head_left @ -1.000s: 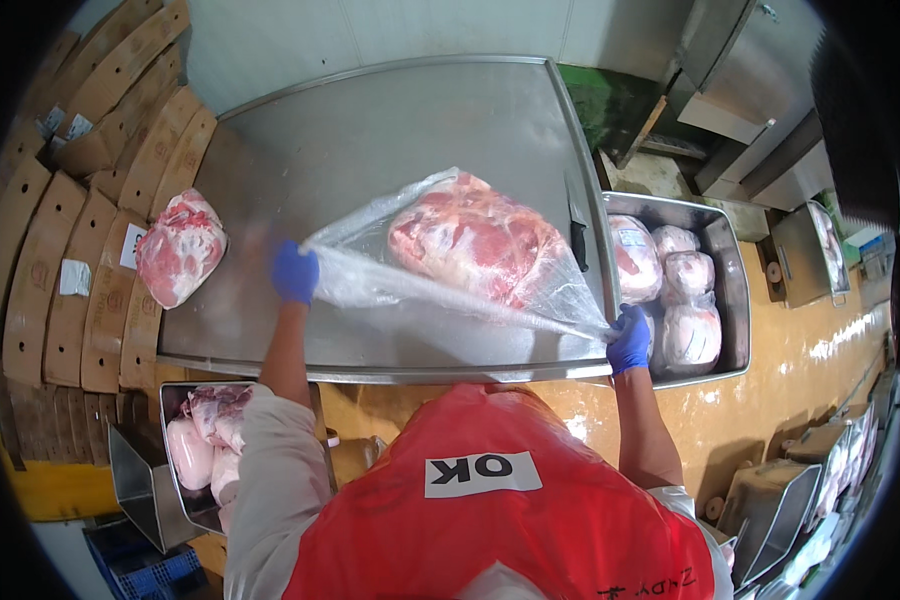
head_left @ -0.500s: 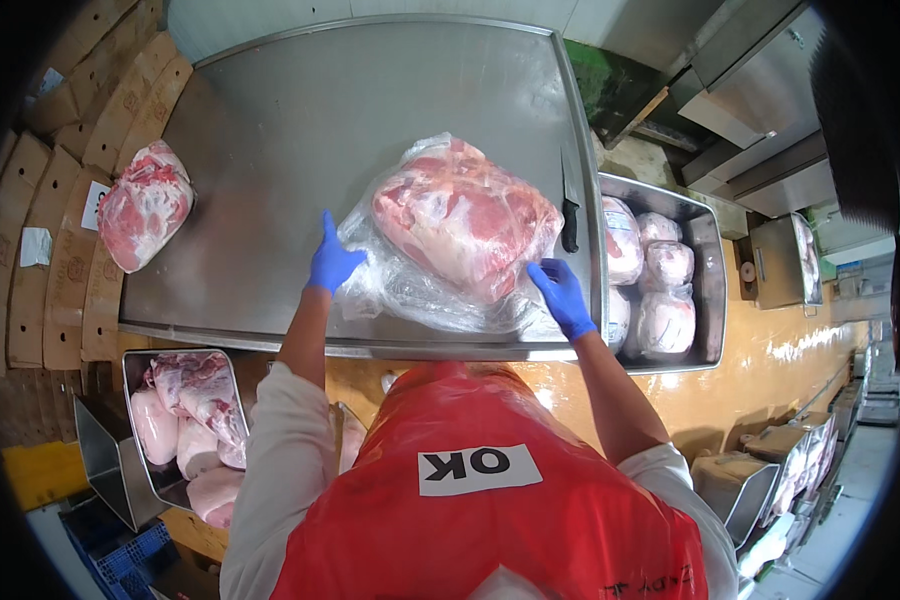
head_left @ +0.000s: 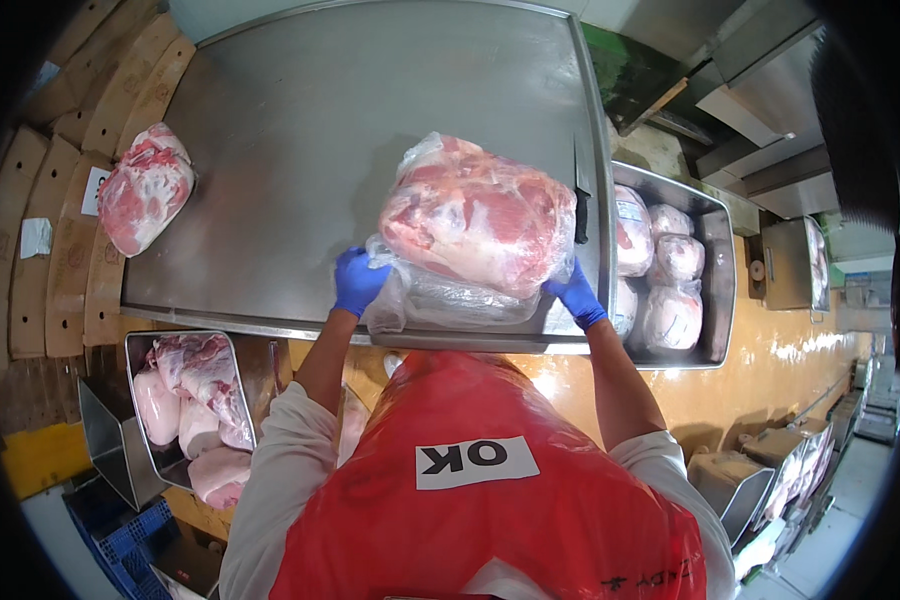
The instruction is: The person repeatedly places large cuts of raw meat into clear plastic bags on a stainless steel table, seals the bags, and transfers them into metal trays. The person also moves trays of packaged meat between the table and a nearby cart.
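A large cut of raw meat lies near the front right of the steel table, with clear plastic film under it and clinging round its sides. My left hand, in a blue glove, pinches the film's near left edge. My right hand, gloved the same, is closed on the film at the meat's near right corner; its fingertips are partly hidden. Just beyond the meat's right side lies a knife with a black handle.
Another piece of meat rests at the table's left edge, by stacked cardboard boxes. A steel tub of wrapped meat stands right of the table. Below left, a metal bin holds several meat pieces.
My left hand has moved right and nearer to me, from open to closed, drawing the film in. The film now sits closer round the meat, which looks turned slightly. My right hand has closed in.
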`<state>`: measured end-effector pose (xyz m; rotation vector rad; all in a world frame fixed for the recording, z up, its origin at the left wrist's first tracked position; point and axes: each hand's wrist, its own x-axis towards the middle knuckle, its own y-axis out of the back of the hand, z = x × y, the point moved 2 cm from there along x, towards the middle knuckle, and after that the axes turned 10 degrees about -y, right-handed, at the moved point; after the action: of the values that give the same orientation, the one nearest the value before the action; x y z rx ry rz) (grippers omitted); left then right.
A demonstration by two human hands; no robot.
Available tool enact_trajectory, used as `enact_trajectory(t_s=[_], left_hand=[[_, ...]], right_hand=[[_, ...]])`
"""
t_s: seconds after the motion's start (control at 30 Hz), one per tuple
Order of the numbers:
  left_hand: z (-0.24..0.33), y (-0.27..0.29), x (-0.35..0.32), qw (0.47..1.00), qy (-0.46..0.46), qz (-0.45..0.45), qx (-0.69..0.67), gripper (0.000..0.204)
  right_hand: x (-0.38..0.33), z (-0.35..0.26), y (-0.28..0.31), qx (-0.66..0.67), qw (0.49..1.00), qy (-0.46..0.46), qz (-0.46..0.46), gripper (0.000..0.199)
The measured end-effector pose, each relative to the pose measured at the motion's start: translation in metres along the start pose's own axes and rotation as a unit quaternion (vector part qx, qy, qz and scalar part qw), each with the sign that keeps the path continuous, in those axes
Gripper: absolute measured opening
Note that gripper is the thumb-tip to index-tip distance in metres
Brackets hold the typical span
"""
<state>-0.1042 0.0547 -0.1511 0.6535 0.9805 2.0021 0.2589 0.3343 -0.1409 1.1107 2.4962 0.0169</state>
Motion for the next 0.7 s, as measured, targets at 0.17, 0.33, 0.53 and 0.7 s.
enact_trajectory(t_s=[0.17, 0.33, 0.53, 0.7], left_hand=[[0.036, -0.025, -0.021, 0.896, 0.146, -0.038, -0.417, 0.027], [0.087, -0.023, -0.03, 0.809, 0.17, -0.141, -0.544, 0.026], [0.125, 0.046, 0.023, 0.841, -0.068, -0.033, -0.535, 0.019], [0.177, 0.11, 0.143, 0.774, 0.048, 0.066, -0.628, 0.021]], right_hand=[[0.003, 0.016, -0.034, -0.017, 0.985, -0.083, -0.149, 0.058], [-0.004, 0.029, -0.048, -0.005, 0.976, -0.159, -0.147, 0.035], [-0.017, -0.049, -0.036, 0.243, 0.93, -0.245, -0.126, 0.018], [0.066, -0.188, -0.017, 0.48, 0.864, -0.149, -0.03, 0.011]])
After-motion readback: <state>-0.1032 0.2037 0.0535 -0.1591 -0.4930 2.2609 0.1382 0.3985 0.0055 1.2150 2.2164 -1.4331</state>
